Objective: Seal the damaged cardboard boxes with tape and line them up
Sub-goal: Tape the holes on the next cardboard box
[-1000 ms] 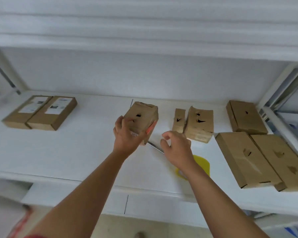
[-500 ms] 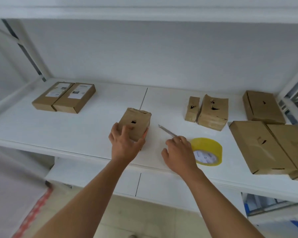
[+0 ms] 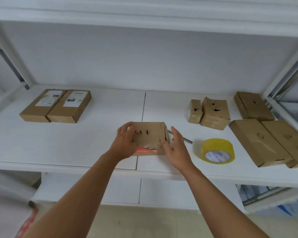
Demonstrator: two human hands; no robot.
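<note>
I've got the torn box [image 3: 150, 137] sitting between my hands near the shelf's front edge [image 3: 76, 166]. Left hand [image 3: 126, 143] grips its left side; right hand [image 3: 176, 147] lies flat and relaxed against its right end. Tape roll [image 3: 217, 150] just right of my right hand, bare shelf stretching left.
</note>
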